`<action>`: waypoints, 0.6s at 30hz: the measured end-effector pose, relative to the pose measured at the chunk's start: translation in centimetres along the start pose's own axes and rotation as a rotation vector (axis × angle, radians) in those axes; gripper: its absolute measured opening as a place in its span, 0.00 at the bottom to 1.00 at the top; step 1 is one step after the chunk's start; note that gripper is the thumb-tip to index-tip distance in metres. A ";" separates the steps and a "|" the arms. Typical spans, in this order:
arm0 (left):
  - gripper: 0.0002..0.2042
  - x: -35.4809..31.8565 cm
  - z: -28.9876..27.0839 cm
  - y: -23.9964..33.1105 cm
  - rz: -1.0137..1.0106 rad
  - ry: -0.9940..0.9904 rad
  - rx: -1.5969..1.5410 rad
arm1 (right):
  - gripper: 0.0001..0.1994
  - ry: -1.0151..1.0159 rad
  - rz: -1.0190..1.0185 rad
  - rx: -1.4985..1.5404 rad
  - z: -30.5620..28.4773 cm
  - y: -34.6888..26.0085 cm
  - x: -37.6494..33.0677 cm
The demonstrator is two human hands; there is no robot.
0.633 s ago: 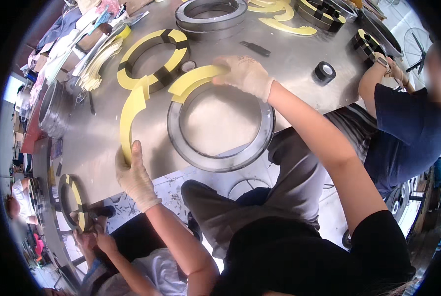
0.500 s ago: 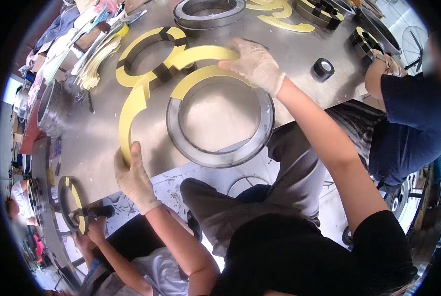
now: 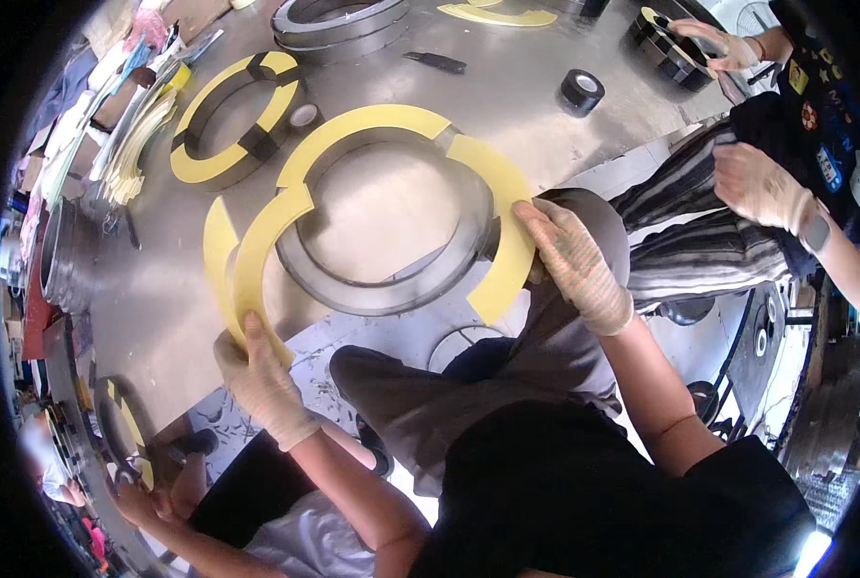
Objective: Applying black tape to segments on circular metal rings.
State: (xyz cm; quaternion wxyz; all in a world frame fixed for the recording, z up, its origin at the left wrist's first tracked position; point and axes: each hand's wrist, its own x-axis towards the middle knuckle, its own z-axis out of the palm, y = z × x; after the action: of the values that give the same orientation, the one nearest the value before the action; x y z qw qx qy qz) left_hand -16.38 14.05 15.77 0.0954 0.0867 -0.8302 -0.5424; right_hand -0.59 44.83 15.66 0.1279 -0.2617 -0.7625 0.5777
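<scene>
A grey metal ring (image 3: 358,296) lies at the table's near edge. One yellow arc-shaped piece (image 3: 367,123) covers its far side. My right hand (image 3: 579,265), in a thin pale glove, pinches a second yellow arc (image 3: 507,207) at the ring's right side, and that arc's upper end meets the first one. In my gloved left hand (image 3: 268,380) are two overlapping yellow arcs, gripped by their lower ends. The inner arc (image 3: 257,255) reaches up to the first arc's left end; the outer arc (image 3: 218,241) fans away to the left.
Farther left lies a yellow-faced ring (image 3: 191,170) with black tape patches. Beyond are stacked metal rings (image 3: 343,34), a dark blade-like tool (image 3: 436,63) and a black tape roll (image 3: 581,91). Co-workers handle taped rings at right and lower left. Papers and cloths pile at far left.
My right hand has moved from the ring's far side down to its right side, where a yellow arc now lies. The left-hand arcs now reach the first arc's end. The co-worker's hands at right have shifted.
</scene>
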 end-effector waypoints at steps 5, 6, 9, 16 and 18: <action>0.23 -1.6 -0.7 0.6 -0.150 -0.112 -0.355 | 0.16 -0.095 0.161 0.290 1.2 -1.3 0.4; 0.25 -2.1 -1.0 0.9 -0.172 -0.157 -0.385 | 0.19 -0.070 0.150 0.219 1.4 -1.6 0.7; 0.22 -3.9 -1.6 1.8 -0.252 -0.152 -0.477 | 0.26 -0.057 0.171 -0.077 2.1 -1.9 2.4; 0.18 -7.5 -1.7 3.3 -0.195 -0.254 -0.585 | 0.13 -0.182 -0.197 -1.204 -0.4 -4.4 1.0; 0.19 -8.4 -0.8 3.9 -0.239 -0.228 -0.721 | 0.12 -0.094 -0.297 -0.647 0.6 -6.2 -0.5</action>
State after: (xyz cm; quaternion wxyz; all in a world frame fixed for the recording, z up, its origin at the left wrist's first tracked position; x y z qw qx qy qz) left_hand -8.23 16.93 19.12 -0.0369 0.0829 -0.5759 -0.8125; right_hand -2.02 42.85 21.46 0.0860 -0.1481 -0.9407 0.2930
